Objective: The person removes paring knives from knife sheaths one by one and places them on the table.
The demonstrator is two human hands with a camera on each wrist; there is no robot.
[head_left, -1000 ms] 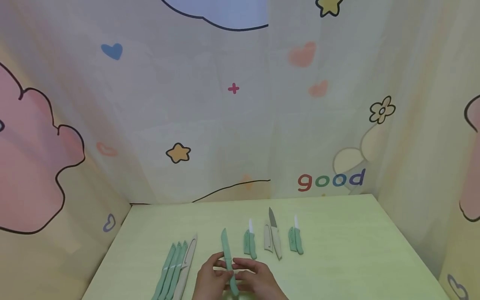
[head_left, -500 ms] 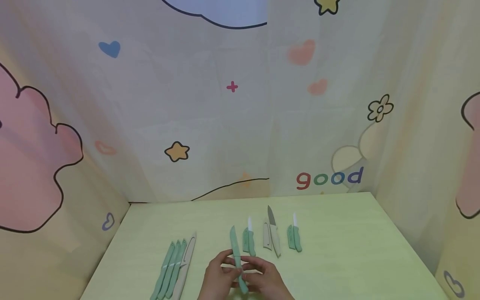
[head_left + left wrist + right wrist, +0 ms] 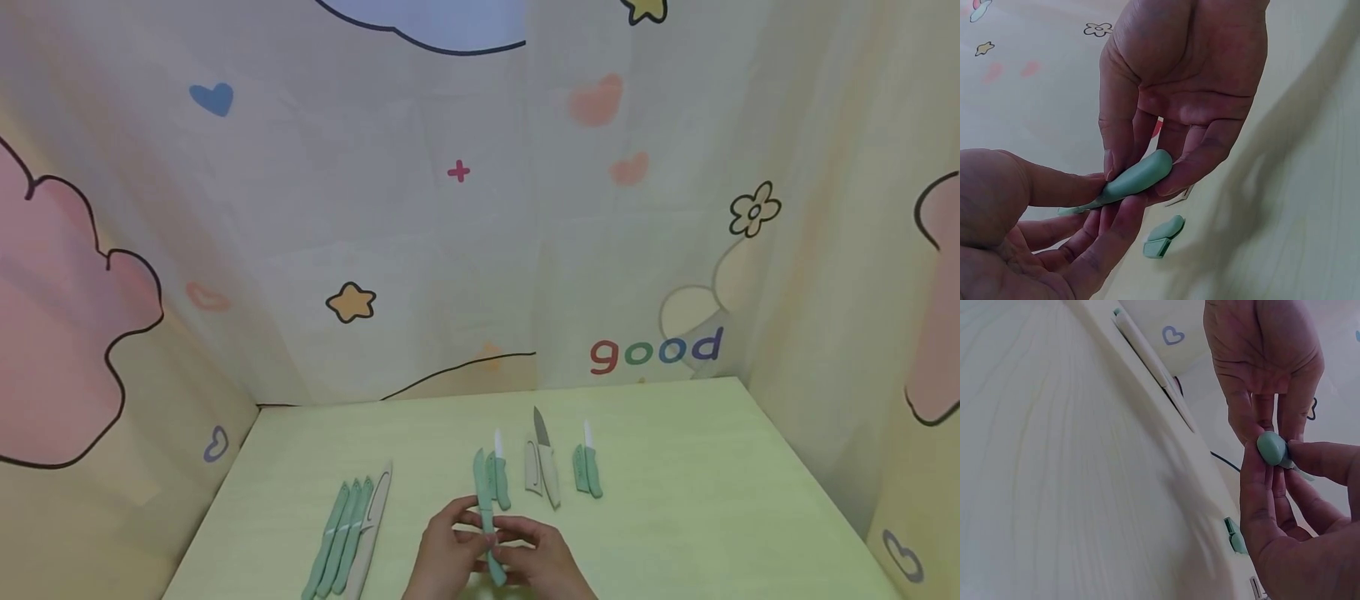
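A green knife in its green sheath is held up between both hands in the head view, tip pointing away. My left hand pinches it from the left, thumb on the handle. From the right, my right hand pinches the same knife with thumb and fingers. The rounded handle end shows between the fingers in the left wrist view. Just beyond the hands lies a small green paring knife with a white blade; its green sheath beside it is partly overlapped by the held knife.
On the table at left, three sheathed green knives lie beside a sheathed beige knife. Further right are a bare grey-bladed knife with its beige sheath and another green paring knife beside its sheath.
Both hands have shifted right with the knife, keeping their grip. The knife now overlaps the small green sheath in the head view. The knives on the table stay in place.
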